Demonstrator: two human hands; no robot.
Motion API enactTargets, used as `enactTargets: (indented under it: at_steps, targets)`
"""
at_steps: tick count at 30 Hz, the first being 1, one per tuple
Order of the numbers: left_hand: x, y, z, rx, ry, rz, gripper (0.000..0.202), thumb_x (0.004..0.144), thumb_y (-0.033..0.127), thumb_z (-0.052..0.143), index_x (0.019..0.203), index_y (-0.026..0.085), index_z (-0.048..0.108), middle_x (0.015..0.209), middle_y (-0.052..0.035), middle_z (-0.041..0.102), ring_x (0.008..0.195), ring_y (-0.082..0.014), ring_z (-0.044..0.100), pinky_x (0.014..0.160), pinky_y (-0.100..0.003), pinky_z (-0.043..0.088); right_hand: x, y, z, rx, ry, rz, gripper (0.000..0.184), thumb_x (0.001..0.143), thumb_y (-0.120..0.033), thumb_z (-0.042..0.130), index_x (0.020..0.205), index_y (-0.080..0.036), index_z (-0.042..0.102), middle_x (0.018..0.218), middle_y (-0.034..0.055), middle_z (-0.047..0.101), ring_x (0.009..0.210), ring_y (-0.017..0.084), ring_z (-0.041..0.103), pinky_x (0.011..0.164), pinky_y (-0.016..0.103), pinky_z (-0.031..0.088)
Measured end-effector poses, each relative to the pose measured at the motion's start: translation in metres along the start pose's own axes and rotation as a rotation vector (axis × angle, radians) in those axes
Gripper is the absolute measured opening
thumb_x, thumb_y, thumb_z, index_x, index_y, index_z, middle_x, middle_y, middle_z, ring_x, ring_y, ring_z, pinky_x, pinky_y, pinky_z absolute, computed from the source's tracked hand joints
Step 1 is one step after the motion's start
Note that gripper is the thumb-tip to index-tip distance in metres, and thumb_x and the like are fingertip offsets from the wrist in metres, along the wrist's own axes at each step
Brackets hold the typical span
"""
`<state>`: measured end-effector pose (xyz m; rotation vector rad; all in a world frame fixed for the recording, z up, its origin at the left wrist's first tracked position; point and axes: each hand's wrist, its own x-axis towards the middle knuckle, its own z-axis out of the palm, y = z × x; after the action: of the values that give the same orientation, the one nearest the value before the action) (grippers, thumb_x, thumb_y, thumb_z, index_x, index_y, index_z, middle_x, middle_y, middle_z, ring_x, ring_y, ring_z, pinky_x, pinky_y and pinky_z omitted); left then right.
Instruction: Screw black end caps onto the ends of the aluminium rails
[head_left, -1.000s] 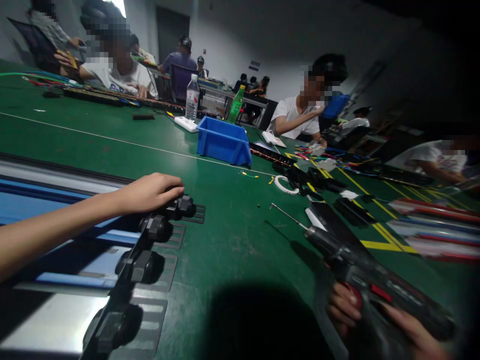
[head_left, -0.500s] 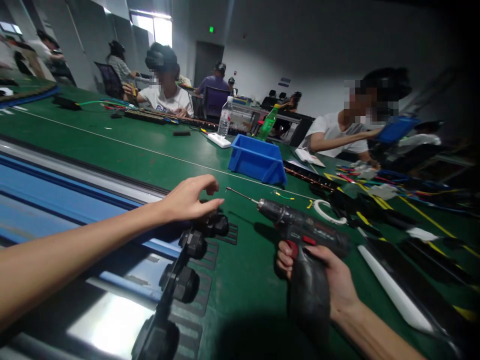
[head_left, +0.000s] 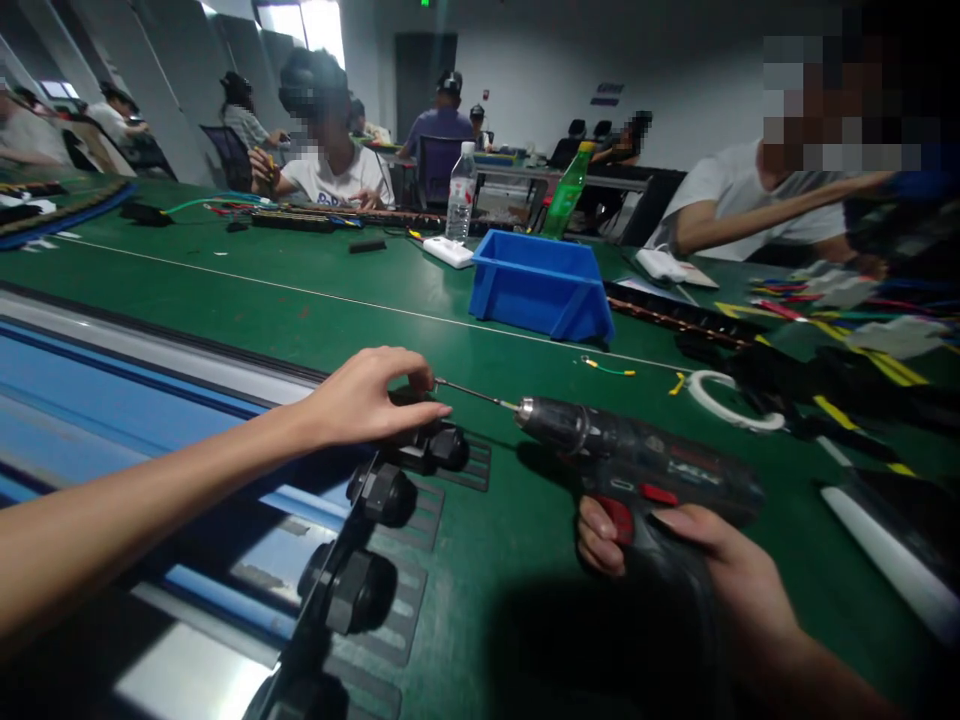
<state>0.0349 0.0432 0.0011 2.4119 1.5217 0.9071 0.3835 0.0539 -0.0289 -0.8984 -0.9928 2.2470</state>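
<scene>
My right hand (head_left: 739, 570) is wrapped around the grip of a black cordless drill (head_left: 645, 445), with a finger at its red trigger. The drill points left, and a long thin bit (head_left: 476, 393) runs from its chuck. My left hand (head_left: 367, 395) is open, with curled fingers and the thumb apart from them. The bit's tip appears close to my left fingertips; I cannot tell whether they touch. Below that hand, black cable glands (head_left: 382, 495) sit in a row along the end of a long blue and silver housing (head_left: 150, 390).
A blue bin (head_left: 540, 290) stands behind the drill, beside a clear bottle (head_left: 460, 195) and a green bottle (head_left: 568, 195). Right of it lie a white cable coil (head_left: 735, 405) and several wires. Co-workers sit across the green table (head_left: 300, 290).
My view has shifted, and the drill appears lower and farther right. The bit's tip has come closer to my left fingertips. My right hand still grips the drill.
</scene>
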Motion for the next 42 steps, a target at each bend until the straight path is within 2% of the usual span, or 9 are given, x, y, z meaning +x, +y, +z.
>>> enactTargets:
  at_steps: [3,7,10,20,25,33,36,42]
  targets:
    - [0.000,0.002,0.000,-0.001,0.007,-0.004,0.031,0.089,0.047,0.071,0.087,0.017,0.068,0.087,-0.0034,0.072,0.083,-0.0182,0.066,0.076,-0.030,0.046,-0.001,-0.001,0.002,0.031,0.004,0.042,0.033,0.075,-0.043,0.065,0.084,-0.013,0.075,0.079,0.0122,0.062,0.072,0.022,0.055,0.067,0.030,0.050]
    - [0.001,0.005,0.000,0.014,0.001,0.008,0.031,0.088,0.047,0.072,0.088,0.017,0.067,0.090,-0.0040,0.072,0.085,-0.0184,0.067,0.079,-0.030,0.048,0.000,-0.001,-0.001,0.058,0.007,0.017,0.030,0.077,-0.040,0.064,0.087,-0.013,0.074,0.087,0.0132,0.063,0.077,0.023,0.059,0.070,0.029,0.053]
    - [0.001,0.006,0.001,0.019,-0.012,0.036,0.029,0.089,0.045,0.071,0.090,0.017,0.065,0.093,-0.0054,0.071,0.088,-0.0189,0.066,0.081,-0.031,0.049,0.001,0.000,-0.003,0.087,0.013,0.015,0.030,0.074,-0.038,0.070,0.089,-0.012,0.075,0.093,0.0138,0.065,0.080,0.023,0.062,0.071,0.029,0.055]
    - [0.002,0.011,0.002,0.012,0.044,0.089,0.022,0.091,0.035,0.071,0.089,0.015,0.064,0.100,-0.0076,0.065,0.096,-0.0190,0.063,0.086,-0.031,0.049,0.001,-0.001,-0.004,0.033,-0.048,0.018,0.034,0.077,-0.038,0.068,0.090,-0.008,0.076,0.082,0.0119,0.066,0.074,0.020,0.062,0.069,0.025,0.054]
    - [0.001,0.010,0.002,0.006,0.058,0.081,0.013,0.094,0.026,0.066,0.089,0.015,0.065,0.100,-0.0071,0.065,0.095,-0.0182,0.062,0.085,-0.031,0.048,0.001,0.000,-0.004,0.024,-0.022,0.002,0.033,0.077,-0.041,0.068,0.091,-0.011,0.076,0.089,0.0122,0.068,0.076,0.020,0.062,0.069,0.026,0.054]
    - [0.001,0.008,0.004,0.002,0.056,0.094,0.008,0.096,0.018,0.060,0.093,0.014,0.067,0.099,-0.0071,0.066,0.094,-0.0174,0.062,0.084,-0.029,0.048,0.006,0.007,-0.015,0.037,-0.082,-0.009,0.037,0.078,-0.042,0.068,0.092,-0.009,0.076,0.084,0.0137,0.068,0.076,0.022,0.064,0.070,0.026,0.056]
    - [0.001,0.007,0.004,0.018,0.068,0.093,0.008,0.096,0.017,0.060,0.094,0.013,0.067,0.098,-0.0069,0.065,0.092,-0.0169,0.062,0.083,-0.028,0.048,0.007,0.006,-0.014,0.091,-0.052,-0.004,0.034,0.074,-0.040,0.072,0.091,-0.011,0.077,0.092,0.0141,0.068,0.077,0.022,0.064,0.067,0.026,0.057]
    - [0.001,0.007,0.004,0.031,0.079,0.093,0.006,0.095,0.015,0.061,0.095,0.013,0.066,0.097,-0.0065,0.065,0.092,-0.0160,0.061,0.082,-0.028,0.048,0.003,0.001,-0.006,0.119,0.016,0.045,0.033,0.071,-0.038,0.076,0.090,-0.012,0.078,0.092,0.0126,0.068,0.079,0.022,0.064,0.072,0.026,0.057]
